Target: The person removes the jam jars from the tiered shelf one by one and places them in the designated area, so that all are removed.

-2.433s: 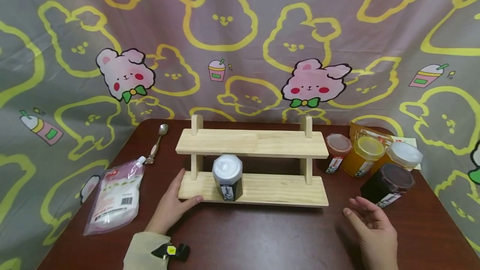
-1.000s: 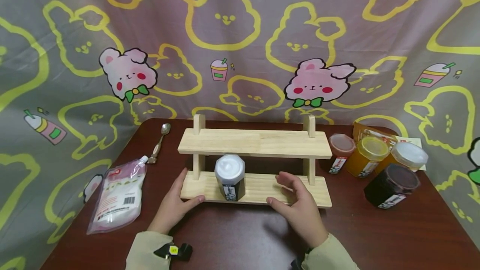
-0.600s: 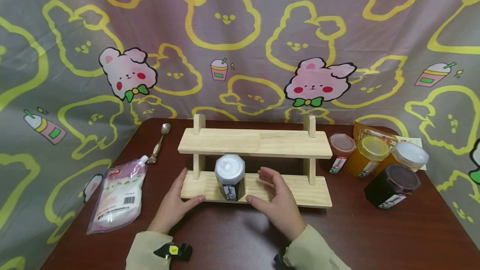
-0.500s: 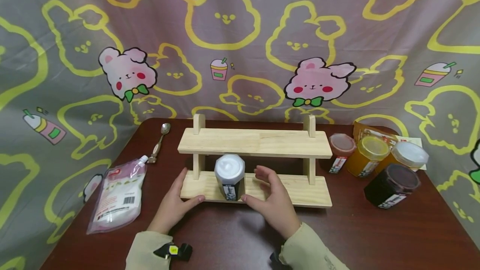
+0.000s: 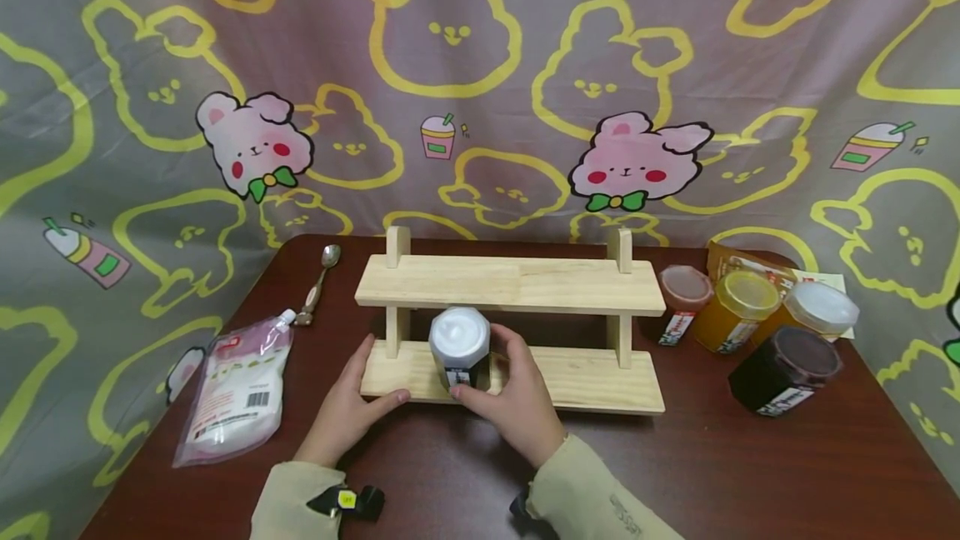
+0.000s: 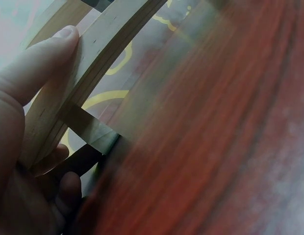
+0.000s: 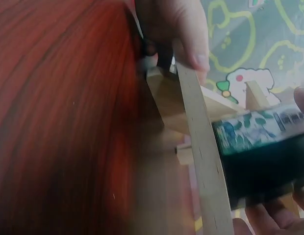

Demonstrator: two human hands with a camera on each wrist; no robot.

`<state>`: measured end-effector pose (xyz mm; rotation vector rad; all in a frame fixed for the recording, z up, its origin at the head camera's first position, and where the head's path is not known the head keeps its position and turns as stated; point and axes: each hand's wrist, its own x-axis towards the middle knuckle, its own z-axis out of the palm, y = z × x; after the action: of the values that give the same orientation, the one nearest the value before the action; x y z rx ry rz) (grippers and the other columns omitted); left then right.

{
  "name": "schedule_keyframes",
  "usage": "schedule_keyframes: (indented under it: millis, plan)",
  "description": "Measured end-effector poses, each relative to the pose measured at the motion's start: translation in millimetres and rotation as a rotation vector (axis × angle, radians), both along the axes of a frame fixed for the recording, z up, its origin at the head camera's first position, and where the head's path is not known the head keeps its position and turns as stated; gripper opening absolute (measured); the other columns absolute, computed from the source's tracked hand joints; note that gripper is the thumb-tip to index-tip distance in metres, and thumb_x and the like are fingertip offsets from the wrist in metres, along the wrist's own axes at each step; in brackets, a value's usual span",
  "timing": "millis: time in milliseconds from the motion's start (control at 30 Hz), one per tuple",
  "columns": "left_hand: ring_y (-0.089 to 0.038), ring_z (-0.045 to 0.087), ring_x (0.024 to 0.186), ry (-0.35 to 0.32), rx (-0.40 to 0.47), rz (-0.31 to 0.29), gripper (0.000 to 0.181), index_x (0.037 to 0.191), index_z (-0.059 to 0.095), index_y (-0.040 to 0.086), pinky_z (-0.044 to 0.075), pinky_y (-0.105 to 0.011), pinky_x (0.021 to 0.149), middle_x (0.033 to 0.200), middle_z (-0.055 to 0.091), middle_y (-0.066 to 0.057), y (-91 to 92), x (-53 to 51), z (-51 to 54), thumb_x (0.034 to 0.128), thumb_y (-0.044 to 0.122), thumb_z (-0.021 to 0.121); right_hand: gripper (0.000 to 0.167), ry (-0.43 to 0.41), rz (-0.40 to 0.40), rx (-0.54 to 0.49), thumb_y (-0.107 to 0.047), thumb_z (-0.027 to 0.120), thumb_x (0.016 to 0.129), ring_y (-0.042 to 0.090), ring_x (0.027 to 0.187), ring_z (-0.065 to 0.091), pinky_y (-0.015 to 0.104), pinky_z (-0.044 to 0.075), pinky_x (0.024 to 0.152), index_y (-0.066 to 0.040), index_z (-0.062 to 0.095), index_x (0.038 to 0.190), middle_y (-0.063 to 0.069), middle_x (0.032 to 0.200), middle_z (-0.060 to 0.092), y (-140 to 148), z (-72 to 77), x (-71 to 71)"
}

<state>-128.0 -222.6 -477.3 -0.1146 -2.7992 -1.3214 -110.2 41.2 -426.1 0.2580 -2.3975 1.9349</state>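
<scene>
A dark jar with a white lid [image 5: 459, 336] stands upright on the lower board of a two-tier wooden shelf [image 5: 510, 283]. My right hand [image 5: 521, 402] holds this jar from the right, thumb across its front and fingers around the back. In the right wrist view the jar's label [image 7: 250, 132] and some fingers [image 7: 274, 215] show beside the board edge. At the shelf's left end, my left hand [image 5: 348, 411] grips the lower board. From the left wrist, its thumb [image 6: 49, 54] lies along the board, with fingertips on the other side.
Right of the shelf stand a reddish jar [image 5: 682, 298], a yellow jar [image 5: 738, 307], a white-lidded amber jar [image 5: 817, 311] and a dark jar [image 5: 783, 369]. A brown packet [image 5: 750, 265] lies behind them. On the left lie a spouted pouch [image 5: 240, 394] and a spoon [image 5: 315, 290].
My right hand has come left from beside the dark jar at the right, across the lower board, and now holds the white-lidded jar. My left hand has stayed on the shelf.
</scene>
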Motion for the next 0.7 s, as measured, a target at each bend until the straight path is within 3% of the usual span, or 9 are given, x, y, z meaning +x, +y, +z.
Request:
schedule_keyframes:
  millis: [267,533,700]
  plan:
    - [-0.043,0.028,0.146,-0.005,-0.013,0.001,0.108,0.159,0.019,0.001,0.027,-0.061,0.115,0.161,0.026,-0.025,-0.4,0.6,0.8,0.0818,0.04,0.084,0.097,-0.036,-0.05,0.016,-0.021,0.093,0.071,0.026,0.135,0.044,0.05,0.031,0.115,-0.007,0.037,0.148,0.009,0.142,0.048,-19.1,2.0,-0.3]
    - [-0.043,0.028,0.146,-0.008,-0.027,0.0,0.108,0.159,0.019,0.002,0.027,-0.061,0.115,0.161,0.026,-0.025,0.6,0.5,1.2,0.0819,0.042,0.083,0.1,-0.056,-0.114,0.041,-0.029,0.095,0.069,0.023,0.132,0.048,0.049,0.034,0.113,-0.013,0.036,0.149,0.005,0.14,0.049,-30.1,1.1,-1.4]
    - [-0.043,0.029,0.145,0.003,-0.024,-0.001,0.108,0.159,0.02,0.001,0.027,-0.061,0.114,0.16,0.027,-0.025,0.5,0.0,0.5,0.0814,0.04,0.084,0.094,-0.038,-0.139,0.026,-0.025,0.094,0.07,0.023,0.13,0.05,0.047,0.036,0.112,-0.011,0.04,0.146,0.005,0.138,0.051,-33.8,-0.5,-2.4]
